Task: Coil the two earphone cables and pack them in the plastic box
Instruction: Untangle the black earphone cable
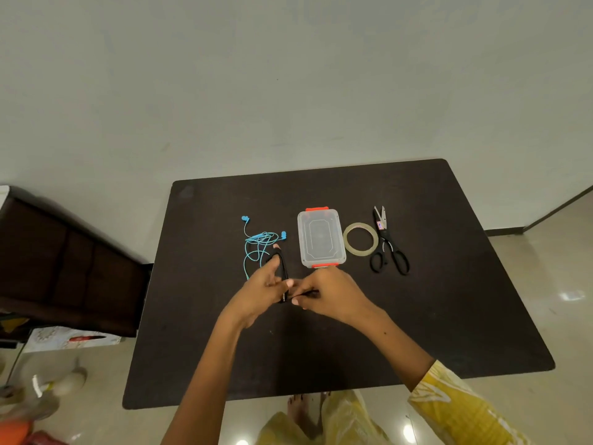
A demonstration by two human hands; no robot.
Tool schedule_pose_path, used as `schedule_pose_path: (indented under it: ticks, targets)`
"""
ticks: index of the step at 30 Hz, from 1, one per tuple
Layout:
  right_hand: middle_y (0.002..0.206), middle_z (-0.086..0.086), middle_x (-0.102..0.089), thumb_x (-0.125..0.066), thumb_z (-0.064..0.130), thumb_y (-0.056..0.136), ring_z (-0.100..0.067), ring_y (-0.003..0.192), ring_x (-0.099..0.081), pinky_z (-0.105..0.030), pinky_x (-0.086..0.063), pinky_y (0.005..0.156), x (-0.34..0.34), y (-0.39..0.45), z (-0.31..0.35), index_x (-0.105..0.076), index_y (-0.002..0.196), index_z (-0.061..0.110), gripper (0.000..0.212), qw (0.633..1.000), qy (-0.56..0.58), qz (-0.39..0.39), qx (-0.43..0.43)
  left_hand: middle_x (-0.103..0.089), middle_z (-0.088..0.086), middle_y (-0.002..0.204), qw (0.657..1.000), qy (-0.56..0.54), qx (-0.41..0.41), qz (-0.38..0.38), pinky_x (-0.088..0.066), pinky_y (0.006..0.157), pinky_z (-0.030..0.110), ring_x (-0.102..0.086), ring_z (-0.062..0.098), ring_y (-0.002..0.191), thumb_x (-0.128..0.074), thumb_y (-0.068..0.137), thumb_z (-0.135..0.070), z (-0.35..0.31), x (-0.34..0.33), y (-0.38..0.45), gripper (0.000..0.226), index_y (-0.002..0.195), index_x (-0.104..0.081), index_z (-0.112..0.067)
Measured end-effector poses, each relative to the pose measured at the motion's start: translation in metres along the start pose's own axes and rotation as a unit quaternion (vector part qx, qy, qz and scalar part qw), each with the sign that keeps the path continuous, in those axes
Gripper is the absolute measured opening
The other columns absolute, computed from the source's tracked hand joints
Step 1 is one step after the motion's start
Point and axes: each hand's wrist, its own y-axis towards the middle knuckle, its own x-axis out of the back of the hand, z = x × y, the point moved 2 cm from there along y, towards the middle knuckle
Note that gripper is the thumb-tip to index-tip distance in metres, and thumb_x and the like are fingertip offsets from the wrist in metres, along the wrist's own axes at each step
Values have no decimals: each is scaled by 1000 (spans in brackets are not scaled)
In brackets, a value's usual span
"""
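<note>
Dark table (417, 316) at frame centre. Plastic box (321, 238) w/ red clips is seen lid-on at centre, nothing visible inside. Blue earphone cable (259, 243) lies tangled just left of it. Black earphone cable (283, 274) is looped round left hand (261, 292) fingers; its end is pinched by right hand (329, 298); details hard to make out vs dark top

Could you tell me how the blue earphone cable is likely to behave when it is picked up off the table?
The blue earphone cable lies in loose tangled loops, so it is probably floppy and would dangle. It looks thin, hence likely light. Its loops may snag as it lifts.
</note>
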Motion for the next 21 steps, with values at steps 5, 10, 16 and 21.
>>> schedule_pose_path:
  ticks: [5,10,16,21]
  targets:
    - [87,9,-73,-72,21,81,6,68,-57,-6,-37,63,27,5,-2,-75,91,21,10,999,19,11,32,-64,18,118,989,13,80,127,-53,91,32,-65,23,107,-48,95,0,9,4,-10,46,136,-38,-18]
    - [87,5,-74,-74,14,79,-4,83,-66,-18,-52,78,45,13,-12,-76,88,15,10,990,132,5,42,-60,23,125,964,-55,76,250,-48,97,38,-59,31,117,-50,94,-4,11,1,-24,57,137,-30,-35]
    - [78,4,-74,-74,5,77,-9,81,-69,-17,-52,77,34,10,-20,-74,86,7,9,941,338,-4,3,-55,27,128,940,-94,42,325,-45,101,42,-54,37,120,-47,94,-6,10,-7,-31,64,144,-19,-33]
    - [76,5,-72,-68,6,82,-9,77,-65,-20,-50,76,10,4,-27,-72,86,11,8,882,465,-27,-74,-62,19,122,940,-139,19,310,-48,95,34,-59,30,116,-44,92,-8,12,-10,-36,61,142,-20,-34]
